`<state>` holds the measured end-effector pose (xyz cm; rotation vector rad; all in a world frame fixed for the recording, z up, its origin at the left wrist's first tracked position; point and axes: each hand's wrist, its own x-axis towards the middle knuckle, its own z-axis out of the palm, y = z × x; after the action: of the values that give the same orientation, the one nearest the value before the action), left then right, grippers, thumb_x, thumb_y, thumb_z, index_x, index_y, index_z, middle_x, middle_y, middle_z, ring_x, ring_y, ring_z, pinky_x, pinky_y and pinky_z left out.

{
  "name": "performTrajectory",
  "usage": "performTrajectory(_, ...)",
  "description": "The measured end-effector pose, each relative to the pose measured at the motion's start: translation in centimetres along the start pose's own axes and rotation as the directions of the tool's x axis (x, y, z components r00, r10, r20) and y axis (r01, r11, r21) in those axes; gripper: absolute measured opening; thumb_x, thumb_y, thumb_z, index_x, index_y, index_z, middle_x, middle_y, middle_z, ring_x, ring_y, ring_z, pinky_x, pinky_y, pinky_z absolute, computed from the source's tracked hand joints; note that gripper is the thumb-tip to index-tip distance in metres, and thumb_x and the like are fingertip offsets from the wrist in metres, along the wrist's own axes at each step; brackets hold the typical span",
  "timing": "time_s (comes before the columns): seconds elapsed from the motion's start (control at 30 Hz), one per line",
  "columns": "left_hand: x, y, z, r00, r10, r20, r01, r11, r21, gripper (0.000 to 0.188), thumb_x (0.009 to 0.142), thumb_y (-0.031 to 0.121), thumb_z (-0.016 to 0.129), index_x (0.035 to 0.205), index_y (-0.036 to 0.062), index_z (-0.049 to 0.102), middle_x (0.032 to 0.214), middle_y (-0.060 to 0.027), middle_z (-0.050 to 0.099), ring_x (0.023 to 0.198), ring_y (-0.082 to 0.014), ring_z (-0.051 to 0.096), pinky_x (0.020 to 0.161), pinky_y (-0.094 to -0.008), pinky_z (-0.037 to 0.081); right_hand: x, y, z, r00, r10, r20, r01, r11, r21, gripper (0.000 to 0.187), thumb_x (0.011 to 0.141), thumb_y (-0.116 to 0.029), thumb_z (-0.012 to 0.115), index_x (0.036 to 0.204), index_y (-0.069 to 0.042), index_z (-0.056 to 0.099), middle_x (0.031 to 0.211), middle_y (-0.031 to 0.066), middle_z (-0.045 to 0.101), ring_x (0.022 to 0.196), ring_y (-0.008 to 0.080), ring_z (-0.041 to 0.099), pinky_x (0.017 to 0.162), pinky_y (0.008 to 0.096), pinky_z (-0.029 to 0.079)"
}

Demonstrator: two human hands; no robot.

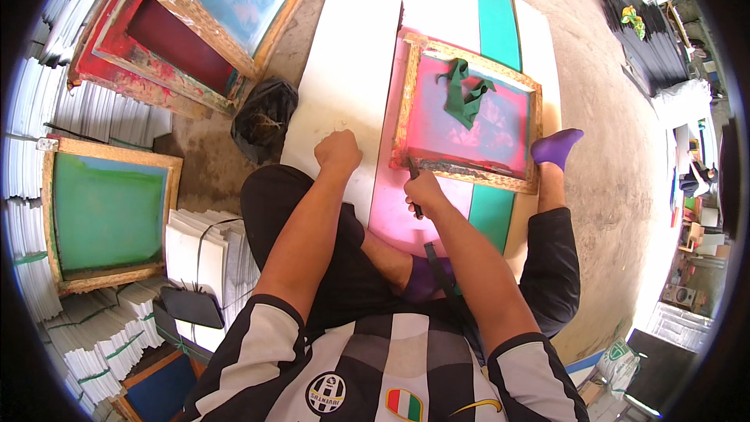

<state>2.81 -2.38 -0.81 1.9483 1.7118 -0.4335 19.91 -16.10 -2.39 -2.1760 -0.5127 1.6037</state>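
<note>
My left hand (340, 151) is closed in a fist and rests on a long white board (344, 55); nothing shows in it. My right hand (426, 192) grips a slim tool with a black handle (416, 210); its kind is hard to make out. The tool's dark tip is at the near left corner of a wooden screen-printing frame (402, 109). Inside that frame is a pink and bluish mesh (500, 137), stained dark red along the near edge. A crumpled dark green cloth strip (464, 101) lies on the mesh.
Under the frame lie pink (391, 211) and green (492, 219) panels. My sock-covered foot (556, 147) is by the frame's right side. More screen frames (234, 39) and a black plastic bag (266, 117) stand left. A green screen (109, 211) leans against stacked white sheets (207, 246).
</note>
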Motion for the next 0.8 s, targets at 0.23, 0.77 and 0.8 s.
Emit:
performTrajectory(0.23,-0.9,0.9,-0.7,0.999,0.038,-0.007,-0.038,0.999,0.000,0.044,0.088,0.047,0.075,0.109,0.0080,0.076,0.111,-0.0154,0.076,0.104,-0.0323,0.073,0.085,-0.0449,0.058,-1.5,-0.2,1.4,0.983,-0.055,-0.175,0.009,0.967,-0.253,0.032,0.089,-0.015,0.053,0.112,0.002,0.064,0.093,0.0234,0.073,0.074,0.0359,0.074,0.061,0.0496,0.059)
performTrajectory(0.77,-2.4,1.1,2.3,0.791,0.561,-0.245,-0.606,0.773,-0.186,0.020,0.086,0.031,0.073,0.096,0.0142,0.078,0.095,-0.0091,0.075,0.092,-0.0303,0.071,0.079,-0.0442,0.056,0.9,5.6,2.6,0.913,-0.360,-0.191,0.335,0.930,-0.150,0.027,0.086,-0.020,0.061,0.104,-0.003,0.068,0.098,0.0251,0.073,0.094,0.0440,0.070,0.084,0.0518,0.054)
performTrajectory(0.8,-2.5,0.9,2.6,0.748,0.622,-0.230,-0.658,0.740,-0.140,0.019,0.086,0.029,0.072,0.096,0.0146,0.078,0.096,-0.0088,0.074,0.092,-0.0303,0.071,0.079,-0.0445,0.056,0.5,6.0,3.0,0.902,-0.403,-0.155,0.381,0.912,-0.155,0.026,0.085,-0.020,0.060,0.103,-0.002,0.068,0.096,0.0252,0.073,0.090,0.0437,0.071,0.082,0.0511,0.055)
